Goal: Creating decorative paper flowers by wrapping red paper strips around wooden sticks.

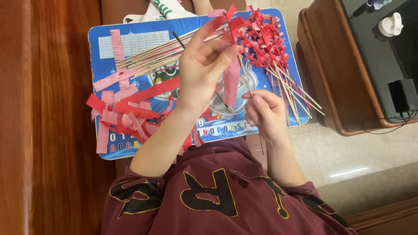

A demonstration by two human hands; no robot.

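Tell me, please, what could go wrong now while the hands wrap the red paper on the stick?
1. The fringed red paper strip is pinched only by the left hand fingertips; it may tear or unwind.
2. The right hand grips the thin stick low, so it might bend or snap.
3. The finished sticks overhang the blue tray edge and could slide off.

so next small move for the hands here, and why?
Probably keep winding: the left hand pinches fringed red paper at the top of a thin stick, the right hand grips its lower end, and a pink strip hangs loose.
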